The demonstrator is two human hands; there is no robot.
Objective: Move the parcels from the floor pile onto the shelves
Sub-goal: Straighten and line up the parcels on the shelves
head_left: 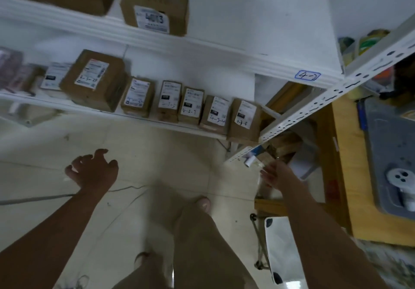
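Observation:
Several small brown parcels with white labels stand in a row on the lower white shelf, ending with the rightmost parcel. On the shelf above, marked 4-2, stands a larger parcel numbered 4013. My left hand hovers over the floor tiles with fingers loosely curled and holds nothing. My right hand is blurred and reaches low beside the shelf's corner post, close to a brown wrapped item under the shelf. Whether it grips anything is unclear.
The perforated shelf post runs diagonally on the right. Beyond it is a wooden table with a grey mat. A white stool top lies near my right leg. A thin cable crosses the floor.

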